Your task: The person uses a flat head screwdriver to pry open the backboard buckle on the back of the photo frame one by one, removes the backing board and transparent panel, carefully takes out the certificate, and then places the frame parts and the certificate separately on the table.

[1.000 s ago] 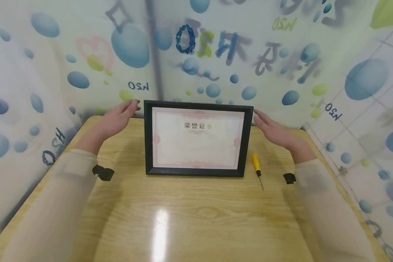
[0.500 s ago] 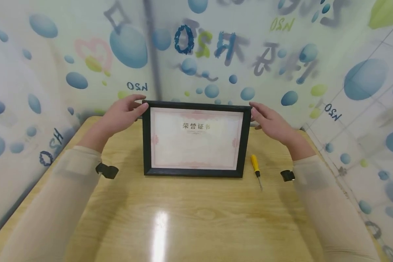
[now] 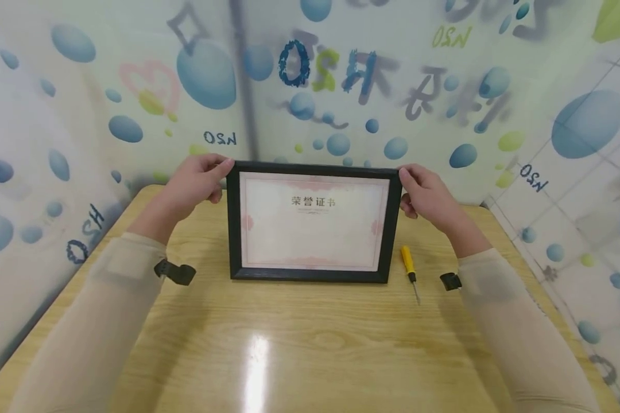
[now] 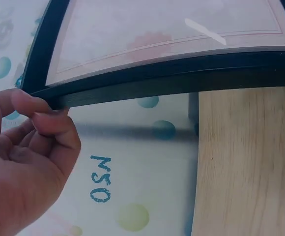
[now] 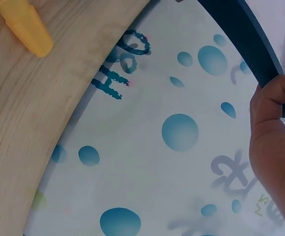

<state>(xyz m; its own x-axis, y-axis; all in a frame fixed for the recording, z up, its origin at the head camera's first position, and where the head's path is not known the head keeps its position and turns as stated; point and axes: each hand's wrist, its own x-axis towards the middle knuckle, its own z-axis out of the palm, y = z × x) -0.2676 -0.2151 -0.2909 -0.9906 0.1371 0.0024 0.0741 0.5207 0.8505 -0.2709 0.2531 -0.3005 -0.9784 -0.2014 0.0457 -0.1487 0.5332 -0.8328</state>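
Note:
A dark picture frame (image 3: pixel 310 275) stands upright on the wooden table, facing me, with a pink-bordered certificate (image 3: pixel 310 235) behind its front. My left hand (image 3: pixel 193 186) pinches the frame's top left corner between thumb and fingers. In the left wrist view, the left hand (image 4: pixel 32 147) has its fingertips curled at that corner. The top right corner is pinched by my right hand (image 3: pixel 429 195), whose lower fingers are curled. The right wrist view shows the right hand (image 5: pixel 277 128) at the dark frame (image 5: pixel 250 42), partly cut off by the image edge.
A screwdriver (image 3: pixel 409 269) with a yellow handle lies on the table (image 3: pixel 320 350), right of the frame. Close behind the table is a wall (image 3: pixel 423 74) printed with blue and green drops and lettering. Another patterned wall (image 3: pixel 589 229) borders the right side.
Both hands have moved inward from beside the frame, with straight fingers, to pinch its top corners. The frame still stands in about the same place. The screwdriver has not moved.

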